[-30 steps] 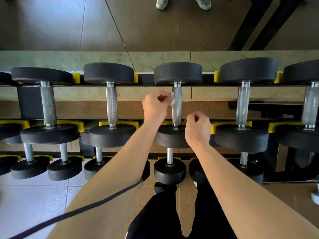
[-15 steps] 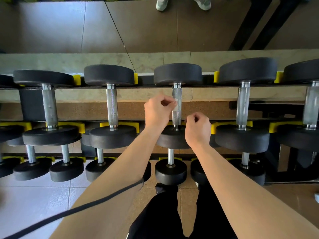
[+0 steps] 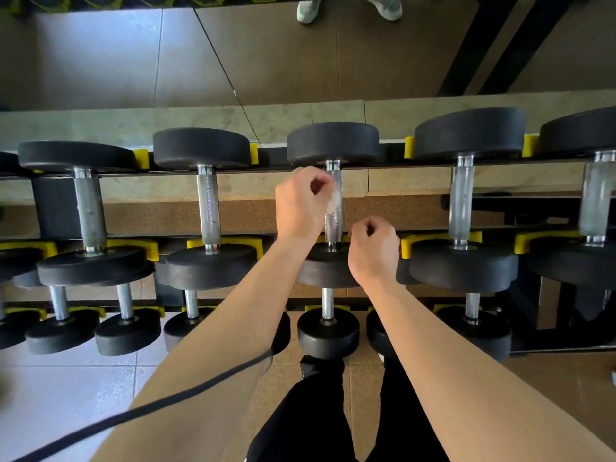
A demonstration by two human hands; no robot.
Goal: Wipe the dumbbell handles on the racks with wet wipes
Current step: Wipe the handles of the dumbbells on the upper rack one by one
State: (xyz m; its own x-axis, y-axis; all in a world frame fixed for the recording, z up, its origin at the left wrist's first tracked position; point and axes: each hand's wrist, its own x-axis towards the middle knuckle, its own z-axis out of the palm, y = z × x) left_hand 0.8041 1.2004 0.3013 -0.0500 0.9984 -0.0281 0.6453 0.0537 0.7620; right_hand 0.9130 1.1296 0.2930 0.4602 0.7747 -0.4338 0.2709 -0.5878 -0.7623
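Crumpled white wet wipe (image 3: 334,201), pinched between thumb and curled fingers (image 3: 321,185) of the left hand (image 3: 300,203), pressed against the left side of a knurled steel handle (image 3: 334,226), about halfway along it. Belongs to the middle dumbbell (image 3: 333,143) on the upper tier of the rack (image 3: 393,151), lying front to back with 1 black round head at the far rail and 1 at the near rail.

Right hand (image 3: 373,250) just to the right of the handle's near end, above the near head, fingers curled tight into a loose fist with nothing visible inside; cannot tell whether touching the handle.

On either side, 4 more dumbbells in the same row, each resting in yellow cradles (image 3: 240,243). Below, a lower tier of smaller dumbbells (image 3: 328,331) with short steel handles. Closer in, black trousers (image 3: 316,411) over a tiled floor (image 3: 50,395), and a black cable (image 3: 133,415) crossing the left forearm. At the top edge, a pair of light shoes (image 3: 308,10).
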